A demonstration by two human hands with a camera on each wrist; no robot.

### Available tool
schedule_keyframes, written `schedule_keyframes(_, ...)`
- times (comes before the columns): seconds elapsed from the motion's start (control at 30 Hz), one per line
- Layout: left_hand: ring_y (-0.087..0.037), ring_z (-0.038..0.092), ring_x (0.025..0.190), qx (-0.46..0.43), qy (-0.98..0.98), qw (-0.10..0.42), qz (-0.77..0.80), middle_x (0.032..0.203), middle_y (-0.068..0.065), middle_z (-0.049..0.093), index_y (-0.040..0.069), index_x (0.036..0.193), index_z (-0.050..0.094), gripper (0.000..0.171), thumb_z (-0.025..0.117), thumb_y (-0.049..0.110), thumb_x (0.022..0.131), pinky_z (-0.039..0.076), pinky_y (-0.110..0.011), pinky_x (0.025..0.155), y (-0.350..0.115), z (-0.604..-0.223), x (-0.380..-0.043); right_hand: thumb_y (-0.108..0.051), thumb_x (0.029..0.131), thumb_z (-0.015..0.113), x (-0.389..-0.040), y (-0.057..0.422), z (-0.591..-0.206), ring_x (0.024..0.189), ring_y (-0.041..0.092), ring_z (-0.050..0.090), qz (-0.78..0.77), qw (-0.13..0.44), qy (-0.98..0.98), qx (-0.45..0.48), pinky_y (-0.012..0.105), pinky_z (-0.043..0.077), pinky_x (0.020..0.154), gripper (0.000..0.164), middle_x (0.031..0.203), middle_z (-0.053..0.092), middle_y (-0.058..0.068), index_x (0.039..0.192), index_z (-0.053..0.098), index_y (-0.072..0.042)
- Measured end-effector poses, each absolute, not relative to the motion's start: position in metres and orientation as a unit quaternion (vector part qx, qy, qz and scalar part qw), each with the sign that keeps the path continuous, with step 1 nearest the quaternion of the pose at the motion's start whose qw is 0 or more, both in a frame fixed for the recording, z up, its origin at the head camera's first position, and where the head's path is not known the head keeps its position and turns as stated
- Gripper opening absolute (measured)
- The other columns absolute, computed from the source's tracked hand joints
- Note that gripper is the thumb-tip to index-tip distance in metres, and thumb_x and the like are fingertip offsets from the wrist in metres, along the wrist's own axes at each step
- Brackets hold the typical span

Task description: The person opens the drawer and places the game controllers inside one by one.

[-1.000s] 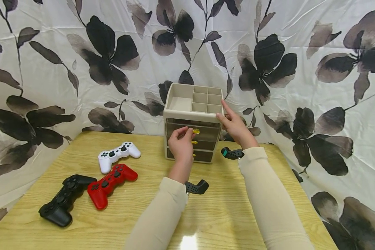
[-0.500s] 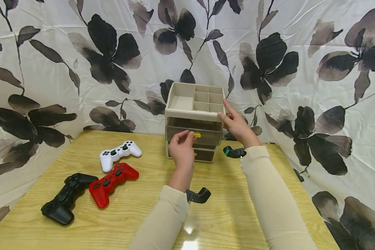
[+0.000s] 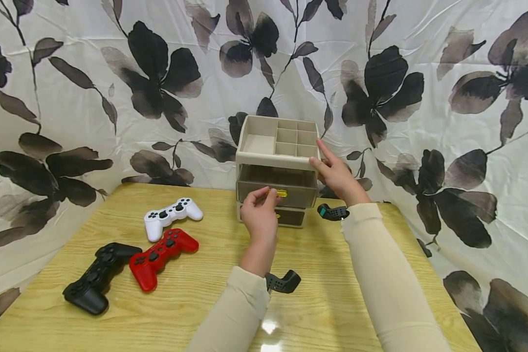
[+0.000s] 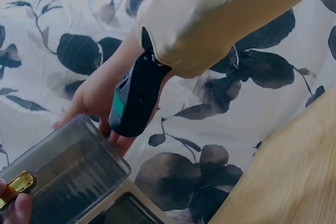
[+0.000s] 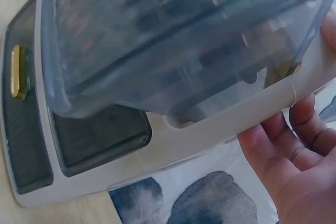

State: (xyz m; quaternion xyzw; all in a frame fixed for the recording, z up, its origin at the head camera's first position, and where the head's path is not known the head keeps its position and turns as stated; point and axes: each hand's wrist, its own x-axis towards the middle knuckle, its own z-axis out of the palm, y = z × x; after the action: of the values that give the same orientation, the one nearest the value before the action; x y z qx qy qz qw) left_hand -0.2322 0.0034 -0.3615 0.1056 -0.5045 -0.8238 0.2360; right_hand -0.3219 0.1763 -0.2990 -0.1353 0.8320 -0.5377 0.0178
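Drawer (image 3: 299, 198) has slid further toward six o'clock, my left hand (image 3: 260, 215) pinching its handle (image 3: 282, 193), my right hand (image 3: 338, 177) gripping the cabinet (image 3: 270, 160) at three, presumably bracing it.

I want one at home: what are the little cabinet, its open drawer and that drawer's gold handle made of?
The cabinet looks like smooth cream plastic, evenly coloured. Open drawer: probably glossy smoky plastic, since shapes show through. Handle: bright gold gleam, metal or coated plastic.
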Motion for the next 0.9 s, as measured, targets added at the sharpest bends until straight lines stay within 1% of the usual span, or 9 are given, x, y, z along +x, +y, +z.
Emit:
schedule_keyframes(0.1, -0.016, 0.07, 0.072, 0.107, -0.499, 0.24, -0.826, 0.09, -0.007, 0.063, 0.002, 0.097, 0.068, 0.014, 0.073, 0.006, 0.085, 0.059, -0.035, 0.078, 0.003, -0.361, -0.23, -0.043, 0.098, 0.049, -0.33, 0.18, -0.306, 0.072, 0.018, 0.041, -0.533, 0.013, 0.836, -0.13, 0.032, 0.04, 0.071, 0.065, 0.08, 0.037, 0.001, 0.152, 0.013, -0.047)
schedule_keyframes(0.2, -0.016, 0.07, 0.071, 0.112, -0.499, 0.241, -0.825, 0.088, -0.007, 0.064, 0.002, 0.096, 0.068, 0.013, 0.074, 0.005, 0.084, 0.059, -0.031, 0.074, 0.004, -0.359, -0.228, -0.041, 0.099, 0.049, -0.332, 0.181, -0.305, 0.068, 0.018, 0.04, -0.539, 0.02, 0.833, -0.124, 0.033, 0.039, 0.069, 0.065, 0.077, 0.036, 0.001, 0.152, 0.013, -0.045)
schedule_keyframes(0.27, -0.016, 0.07, 0.07, 0.115, -0.504, 0.242, -0.822, 0.088, -0.007, 0.064, 0.002, 0.096, 0.068, 0.013, 0.074, 0.006, 0.084, 0.057, -0.026, 0.068, 0.004, -0.359, -0.226, -0.038, 0.1, 0.048, -0.334, 0.181, -0.305, 0.068, 0.019, 0.039, -0.538, 0.027, 0.833, -0.125, 0.034, 0.039, 0.068, 0.065, 0.077, 0.035, 0.001, 0.154, 0.011, -0.041)
schedule_keyframes(0.33, -0.017, 0.07, 0.071, 0.115, -0.507, 0.242, -0.819, 0.088, -0.006, 0.064, 0.003, 0.096, 0.068, 0.014, 0.074, 0.006, 0.084, 0.056, -0.024, 0.065, 0.004, -0.358, -0.224, -0.036, 0.101, 0.047, -0.335, 0.181, -0.304, 0.069, 0.02, 0.04, -0.536, 0.032, 0.834, -0.125, 0.034, 0.039, 0.068, 0.065, 0.077, 0.035, 0.002, 0.154, 0.01, -0.039)
schedule_keyframes(0.4, -0.018, 0.07, 0.072, 0.112, -0.504, 0.242, -0.822, 0.089, -0.007, 0.064, 0.003, 0.097, 0.068, 0.014, 0.073, 0.006, 0.085, 0.057, -0.025, 0.067, 0.005, -0.359, -0.223, -0.037, 0.101, 0.047, -0.335, 0.182, -0.303, 0.072, 0.022, 0.042, -0.531, 0.033, 0.838, -0.124, 0.034, 0.04, 0.069, 0.065, 0.078, 0.037, 0.002, 0.154, 0.01, -0.04)
schedule_keyframes(0.57, -0.021, 0.07, 0.072, 0.104, -0.49, 0.243, -0.831, 0.088, -0.007, 0.063, 0.001, 0.097, 0.067, 0.014, 0.072, 0.004, 0.085, 0.06, -0.03, 0.077, 0.004, -0.36, -0.221, -0.045, 0.098, 0.049, -0.335, 0.182, -0.305, 0.076, 0.024, 0.046, -0.522, 0.024, 0.843, -0.125, 0.031, 0.042, 0.071, 0.065, 0.081, 0.039, 0.001, 0.152, 0.013, -0.048)
schedule_keyframes(0.73, -0.021, 0.07, 0.071, 0.098, -0.487, 0.246, -0.832, 0.088, -0.008, 0.063, 0.0, 0.096, 0.067, 0.014, 0.073, 0.003, 0.084, 0.06, -0.03, 0.077, 0.005, -0.36, -0.221, -0.048, 0.097, 0.049, -0.335, 0.182, -0.306, 0.078, 0.021, 0.047, -0.521, 0.015, 0.843, -0.135, 0.03, 0.043, 0.072, 0.065, 0.083, 0.04, 0.001, 0.151, 0.013, -0.049)
schedule_keyframes(0.9, -0.018, 0.069, 0.07, 0.091, -0.492, 0.24, -0.832, 0.089, -0.008, 0.062, 0.0, 0.097, 0.066, 0.014, 0.072, 0.003, 0.085, 0.059, -0.029, 0.076, 0.003, -0.362, -0.218, -0.047, 0.097, 0.049, -0.335, 0.182, -0.306, 0.078, 0.02, 0.045, -0.526, 0.017, 0.839, -0.139, 0.03, 0.042, 0.072, 0.065, 0.082, 0.038, 0.002, 0.151, 0.012, -0.049)
